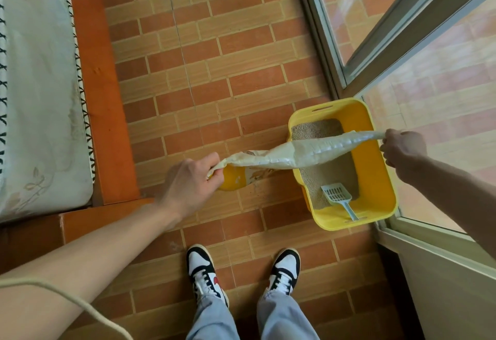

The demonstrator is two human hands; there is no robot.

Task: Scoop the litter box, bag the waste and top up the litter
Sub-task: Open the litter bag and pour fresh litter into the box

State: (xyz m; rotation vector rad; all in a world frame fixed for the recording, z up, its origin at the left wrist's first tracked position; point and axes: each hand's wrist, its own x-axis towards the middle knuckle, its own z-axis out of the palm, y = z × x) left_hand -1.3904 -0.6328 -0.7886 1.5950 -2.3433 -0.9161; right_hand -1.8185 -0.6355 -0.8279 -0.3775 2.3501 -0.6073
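Left hand [188, 186] fingers pinch one end of a crumpled white-and-yellow plastic litter bag [300, 153]; right hand [404, 149] grips the other, stretching it over the yellow plastic litter box [375, 168], probably to drain remaining litter. Pale blue slotted scoop [338, 197] rests inside on the granules.

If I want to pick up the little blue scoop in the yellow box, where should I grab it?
Grab the scoop by its thin handle, probably from the near side, by the feet. The handle leans up on the litter box rim, pointing toward you, while the slotted head lies down in the litter. Both hands are busy holding the bag.
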